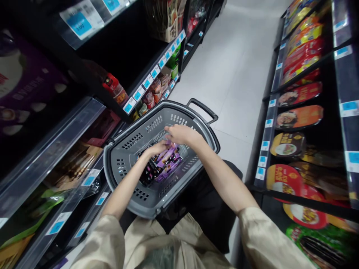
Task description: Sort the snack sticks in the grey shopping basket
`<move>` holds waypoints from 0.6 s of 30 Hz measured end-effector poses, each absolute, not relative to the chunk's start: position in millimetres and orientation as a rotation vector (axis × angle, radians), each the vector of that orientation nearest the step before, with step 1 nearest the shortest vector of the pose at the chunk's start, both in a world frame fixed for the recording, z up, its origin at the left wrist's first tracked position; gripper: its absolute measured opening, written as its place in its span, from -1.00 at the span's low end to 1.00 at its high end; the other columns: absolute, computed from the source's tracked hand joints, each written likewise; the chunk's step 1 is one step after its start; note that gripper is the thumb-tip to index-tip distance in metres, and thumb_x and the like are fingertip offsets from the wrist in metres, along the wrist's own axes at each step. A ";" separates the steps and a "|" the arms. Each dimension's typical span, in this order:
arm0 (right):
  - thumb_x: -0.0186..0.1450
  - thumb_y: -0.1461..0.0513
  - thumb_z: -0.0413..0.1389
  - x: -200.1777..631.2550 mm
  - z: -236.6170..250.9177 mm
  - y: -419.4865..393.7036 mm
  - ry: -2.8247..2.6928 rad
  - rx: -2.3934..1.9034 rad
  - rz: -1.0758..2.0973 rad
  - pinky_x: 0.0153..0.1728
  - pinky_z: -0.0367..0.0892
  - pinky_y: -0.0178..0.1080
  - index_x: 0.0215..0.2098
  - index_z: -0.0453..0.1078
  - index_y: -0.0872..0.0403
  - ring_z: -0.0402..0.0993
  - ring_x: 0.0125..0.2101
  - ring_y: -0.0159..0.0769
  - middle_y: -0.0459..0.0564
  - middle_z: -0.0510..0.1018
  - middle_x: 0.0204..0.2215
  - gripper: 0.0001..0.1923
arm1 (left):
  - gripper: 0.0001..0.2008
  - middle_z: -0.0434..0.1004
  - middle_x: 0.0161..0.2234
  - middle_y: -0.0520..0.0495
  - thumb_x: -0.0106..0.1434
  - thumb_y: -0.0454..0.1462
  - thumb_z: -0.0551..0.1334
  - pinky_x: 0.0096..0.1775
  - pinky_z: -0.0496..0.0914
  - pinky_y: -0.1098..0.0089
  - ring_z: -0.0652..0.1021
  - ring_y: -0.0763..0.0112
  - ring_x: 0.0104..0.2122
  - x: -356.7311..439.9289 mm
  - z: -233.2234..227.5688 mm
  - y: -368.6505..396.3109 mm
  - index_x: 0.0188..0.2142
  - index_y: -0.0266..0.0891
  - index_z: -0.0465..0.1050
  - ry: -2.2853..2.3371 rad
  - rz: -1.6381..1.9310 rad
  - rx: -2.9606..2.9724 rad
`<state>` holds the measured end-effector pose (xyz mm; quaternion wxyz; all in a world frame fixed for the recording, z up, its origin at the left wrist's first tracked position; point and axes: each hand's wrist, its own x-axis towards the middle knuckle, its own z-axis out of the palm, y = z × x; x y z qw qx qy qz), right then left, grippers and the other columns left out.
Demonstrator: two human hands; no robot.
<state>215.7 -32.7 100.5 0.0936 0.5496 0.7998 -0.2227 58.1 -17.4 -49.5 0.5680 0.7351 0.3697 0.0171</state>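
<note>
A grey shopping basket (114,149) with perforated walls sits in front of my body, slightly tilted. Inside it lies a pile of shiny purple packets (168,162), with darker black-and-purple packs (150,173) on the left. My left hand (159,147) reaches down over the pile, its fingers closed at the upper end of a purple packet. Just above and to the right, my right hand (181,134) is bent inward with curled fingers, close to the left fingertips. What the right fingers hold, if anything, is hidden.
Shelves with blue price tags (147,80) and bagged goods rise close on the left. On the right, a rack holds red packets (301,56) and oval food tubs (287,145). A pale floor aisle (241,56) runs ahead. The basket's black handle (206,108) sticks out towards it.
</note>
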 end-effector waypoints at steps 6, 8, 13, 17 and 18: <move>0.53 -0.01 -0.07 214.3 96.0 -30.1 2.580 2.019 -0.780 -0.13 0.36 -0.16 0.16 0.36 0.32 0.60 -0.11 -0.02 0.32 0.65 -0.15 -0.44 | -0.84 0.63 -0.10 -0.15 0.24 -0.24 0.30 0.10 0.41 0.24 0.59 0.25 -0.08 9.8 30.9 -4.5 -0.21 -0.27 0.50 0.847 1.014 0.999; 0.50 0.00 0.01 203.4 91.6 -31.9 2.644 1.886 -1.019 -0.18 0.35 -0.22 0.06 0.45 0.26 0.62 -0.19 -0.10 0.20 0.67 -0.25 -0.51 | -0.85 0.63 -0.04 -0.18 0.22 -0.28 0.31 0.11 0.41 0.22 0.59 0.26 -0.05 -2.6 41.6 -6.9 -0.21 -0.26 0.48 0.823 1.202 0.840; 0.50 0.02 -0.01 175.4 77.9 -40.1 2.797 1.689 -1.501 -0.26 0.34 -0.29 -0.14 0.54 0.10 0.60 -0.33 -0.26 0.00 0.67 -0.31 -0.61 | -0.77 0.62 -0.01 -0.17 0.19 -0.29 0.35 0.07 0.45 0.22 0.61 0.27 -0.10 -9.9 37.0 -16.1 -0.14 -0.24 0.46 0.820 1.309 0.674; 0.33 -0.02 0.21 164.9 65.5 -44.7 2.746 1.870 -1.658 -0.27 0.38 -0.26 -0.10 0.51 0.10 0.59 -0.33 -0.22 0.01 0.67 -0.30 -0.63 | -0.60 0.62 0.02 -0.18 0.05 -0.27 0.51 0.06 0.42 0.27 0.59 0.21 -0.02 -2.5 36.0 -27.3 -0.12 -0.23 0.50 0.758 1.334 0.690; 0.30 0.00 0.24 163.3 62.9 -45.6 2.748 1.903 -1.605 -0.30 0.37 -0.26 -0.18 0.51 0.09 0.57 -0.37 -0.23 -0.01 0.65 -0.36 -0.66 | -0.56 0.62 0.02 -0.18 0.01 -0.27 0.53 0.05 0.42 0.29 0.59 0.20 0.00 -0.8 37.2 -29.7 -0.12 -0.23 0.50 0.743 1.339 0.704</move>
